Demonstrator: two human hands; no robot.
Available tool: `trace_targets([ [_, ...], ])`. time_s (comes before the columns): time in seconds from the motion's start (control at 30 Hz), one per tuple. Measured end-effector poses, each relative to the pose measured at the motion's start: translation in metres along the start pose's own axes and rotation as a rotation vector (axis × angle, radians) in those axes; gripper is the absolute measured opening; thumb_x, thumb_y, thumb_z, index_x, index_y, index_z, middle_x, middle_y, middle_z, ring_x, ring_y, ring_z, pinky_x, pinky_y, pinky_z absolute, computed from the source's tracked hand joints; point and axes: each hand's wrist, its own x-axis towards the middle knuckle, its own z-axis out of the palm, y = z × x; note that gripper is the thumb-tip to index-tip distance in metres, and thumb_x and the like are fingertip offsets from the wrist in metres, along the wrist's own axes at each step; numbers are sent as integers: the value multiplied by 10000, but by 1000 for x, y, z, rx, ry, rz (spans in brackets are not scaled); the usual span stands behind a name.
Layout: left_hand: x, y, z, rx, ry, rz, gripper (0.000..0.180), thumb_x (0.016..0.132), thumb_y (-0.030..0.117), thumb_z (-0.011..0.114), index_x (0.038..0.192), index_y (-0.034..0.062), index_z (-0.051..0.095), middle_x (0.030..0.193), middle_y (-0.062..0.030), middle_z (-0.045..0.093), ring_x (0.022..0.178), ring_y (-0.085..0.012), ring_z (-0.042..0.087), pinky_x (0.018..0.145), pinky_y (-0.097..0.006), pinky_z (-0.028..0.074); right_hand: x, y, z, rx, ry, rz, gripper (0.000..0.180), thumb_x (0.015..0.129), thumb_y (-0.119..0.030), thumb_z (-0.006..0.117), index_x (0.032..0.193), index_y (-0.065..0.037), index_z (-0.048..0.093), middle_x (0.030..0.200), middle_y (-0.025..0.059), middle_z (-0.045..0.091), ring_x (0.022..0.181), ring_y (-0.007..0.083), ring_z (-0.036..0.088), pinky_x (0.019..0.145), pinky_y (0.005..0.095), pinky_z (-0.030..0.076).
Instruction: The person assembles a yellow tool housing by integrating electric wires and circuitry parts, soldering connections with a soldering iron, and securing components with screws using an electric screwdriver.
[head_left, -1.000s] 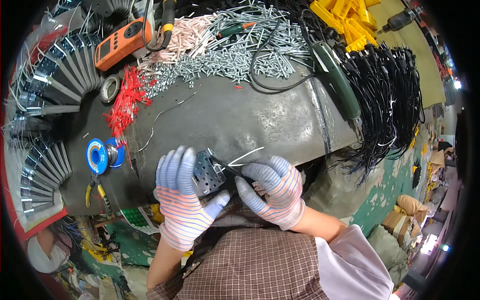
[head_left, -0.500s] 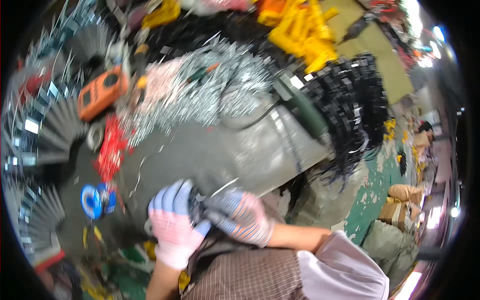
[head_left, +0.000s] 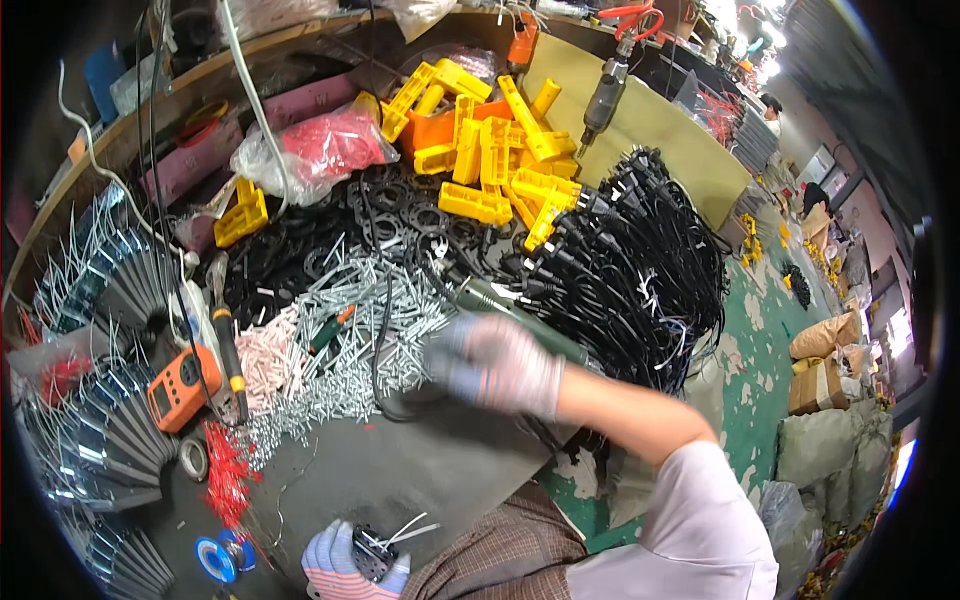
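My left hand (head_left: 340,562), in a striped knitted glove, is closed around a small black round plastic part (head_left: 372,552) near the lower edge. Thin white wires (head_left: 408,528) stick out of that part. My right hand (head_left: 500,365), gloved too and smeared by motion, is stretched over the near right edge of a heap of long silver screws (head_left: 370,300). Its fingers are too blurred to show whether they hold anything. Just behind it lies a dark green cylindrical tool (head_left: 545,335), partly covered by the hand.
Black corded plugs (head_left: 625,270) are heaped at right, yellow plastic pieces (head_left: 490,150) and black rings (head_left: 400,215) behind. An orange meter (head_left: 184,388), red wires (head_left: 228,475) and a solder spool (head_left: 215,560) lie at left. A power driver (head_left: 603,100) hangs at the back.
My right hand has left the black part and reached forward and up toward the screws and green tool. My left hand keeps the part, now lower in the picture. The view has tilted upward.
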Motion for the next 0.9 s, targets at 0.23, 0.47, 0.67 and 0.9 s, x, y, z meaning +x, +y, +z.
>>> trace_targets([
  [0.23, 2, 10, 4, -24, 20, 23, 750, 592, 340, 852, 1212, 41, 552, 1166, -157, 589, 1075, -367, 541, 932, -486, 434, 144, 122, -134, -490, 609, 547, 391, 822, -351, 627, 1128, -111, 668, 1151, 154, 660, 1068, 324, 623, 932, 400, 483],
  [0.47, 8, 11, 3, -50, -11, -18, 736, 599, 327, 852, 1206, 30, 560, 1164, -171, 591, 1086, -373, 549, 942, -472, 438, 180, 142, -129, -469, 647, 643, 326, 783, -349, 649, 1043, -153, 658, 1066, 152, 676, 1004, 347, 641, 886, 413, 501],
  [0.67, -3, -1, -16, 110, 100, 73, 951, 725, 725, 642, 1310, 7, 430, 1334, -216, 435, 1228, -395, 470, 1034, -562, 373, 108, 9, -81, 454, 542, 50, 304, 845, -256, 657, 986, 8, 604, 864, 35, 609, 757, 119, 565, 675, 278, 464],
  [0.9, 30, 35, -40, -1704, 64, -612, 718, 816, 397, 739, 1340, 9, 438, 1236, -161, 573, 1162, -277, 567, 1013, -416, 469, -32, -78, 51, 1007, -428, -140, 372, 868, -222, 707, 1179, -45, 605, 1122, 85, 636, 1071, 203, 595, 908, 346, 473],
])
